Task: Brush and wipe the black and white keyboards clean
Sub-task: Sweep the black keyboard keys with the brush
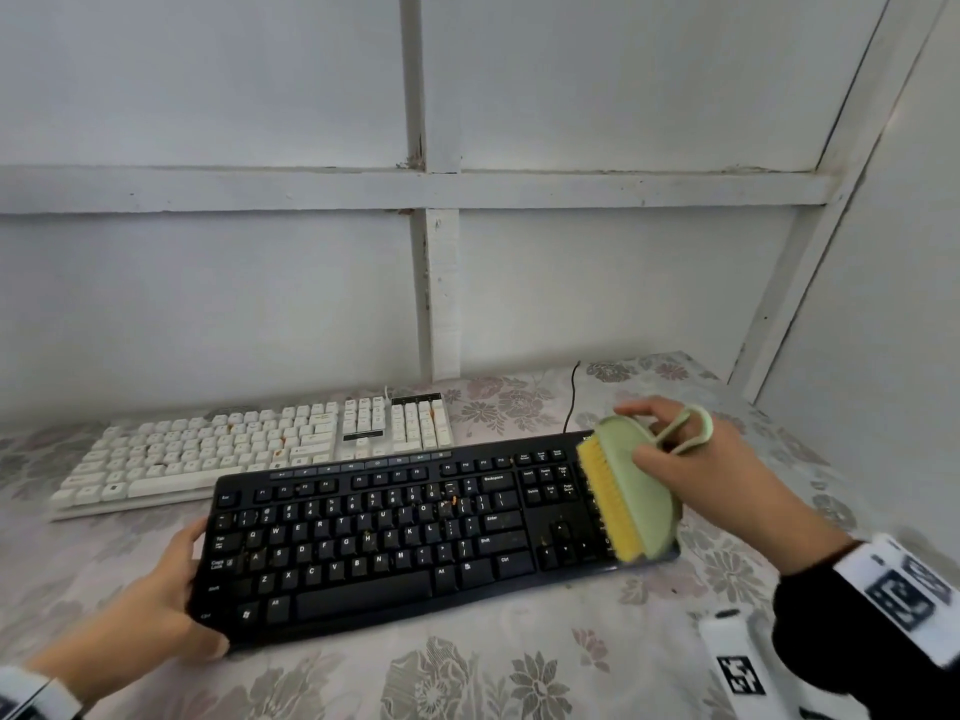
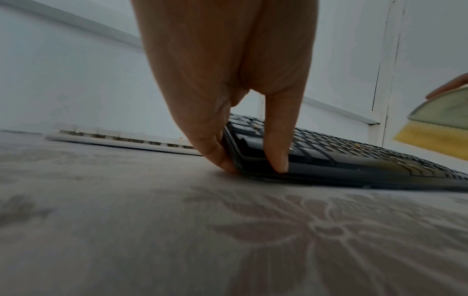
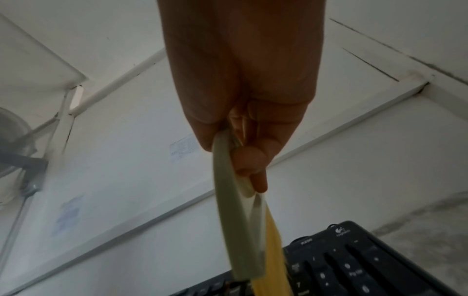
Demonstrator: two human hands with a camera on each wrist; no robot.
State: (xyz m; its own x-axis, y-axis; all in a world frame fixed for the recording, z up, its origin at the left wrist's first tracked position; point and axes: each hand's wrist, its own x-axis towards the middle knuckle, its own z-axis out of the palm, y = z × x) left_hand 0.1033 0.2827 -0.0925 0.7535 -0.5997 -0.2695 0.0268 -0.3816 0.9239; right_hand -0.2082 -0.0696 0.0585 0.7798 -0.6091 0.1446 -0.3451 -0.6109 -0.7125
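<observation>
Right hand [image 1: 691, 459] grasps the brush [image 1: 631, 491] over the black keyboard's [image 1: 389, 537] right end, its length running leftward; left hand [image 1: 161, 600] grips its left edge.

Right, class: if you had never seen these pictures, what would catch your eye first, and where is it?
First, the pale green scrubbing brush with yellow bristles, gripped by the right hand over the right end of the black plastic keyboard. Next, the left hand holding that keyboard's left edge on the floral tablecloth. Behind lies the white keyboard, flecked with orange crumbs.
</observation>
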